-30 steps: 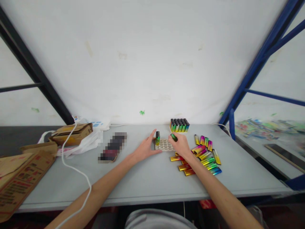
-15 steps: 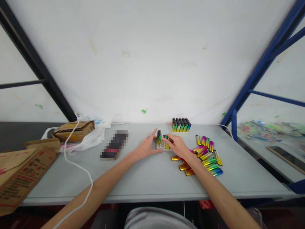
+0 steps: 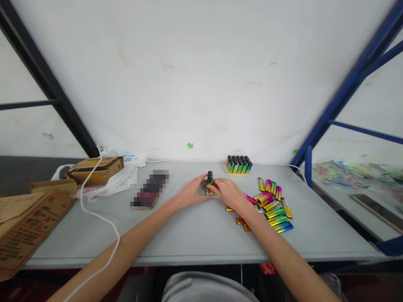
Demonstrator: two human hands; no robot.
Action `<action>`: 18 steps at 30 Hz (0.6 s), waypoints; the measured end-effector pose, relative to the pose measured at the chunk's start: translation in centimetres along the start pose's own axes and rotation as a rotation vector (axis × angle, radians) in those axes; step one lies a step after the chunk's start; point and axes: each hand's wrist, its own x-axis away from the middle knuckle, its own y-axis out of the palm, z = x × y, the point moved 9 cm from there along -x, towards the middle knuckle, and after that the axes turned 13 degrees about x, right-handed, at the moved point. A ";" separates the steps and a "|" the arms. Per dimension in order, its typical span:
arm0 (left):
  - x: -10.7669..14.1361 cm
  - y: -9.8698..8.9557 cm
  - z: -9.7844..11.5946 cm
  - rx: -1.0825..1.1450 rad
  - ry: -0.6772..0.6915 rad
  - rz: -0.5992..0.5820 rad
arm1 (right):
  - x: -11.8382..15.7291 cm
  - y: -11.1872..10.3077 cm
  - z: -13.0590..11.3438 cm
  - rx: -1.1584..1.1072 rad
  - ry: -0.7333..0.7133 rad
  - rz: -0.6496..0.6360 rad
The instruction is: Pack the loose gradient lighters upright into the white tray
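Observation:
A small pale tray (image 3: 209, 193) sits on the table between my hands, mostly covered by them. Several lighters (image 3: 210, 175) with black tops stand upright in a row at its left side. My left hand (image 3: 191, 193) curves around the tray's left end, thumb along the front edge and fingers at the back. My right hand (image 3: 228, 192) reaches over the tray from the right, its fingers pinching a green-and-yellow lighter (image 3: 211, 184) beside the standing row. The lower end of that lighter is hidden.
Loose, shiny multicoloured lighters (image 3: 273, 205) lie to the right, some under my right forearm. A full tray of lighters (image 3: 239, 165) stands near the wall. To the left are a blurred-out phone (image 3: 150, 188), cardboard boxes (image 3: 96, 170) and a white cable (image 3: 94, 213).
My right hand has moved left with the lighter, closer to the standing row. My left hand has stayed around the tray. The view has shifted slightly.

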 end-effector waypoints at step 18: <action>0.0 -0.2 0.0 -0.042 -0.014 -0.007 | 8.3 -1.9 19.1 0.306 0.858 -0.283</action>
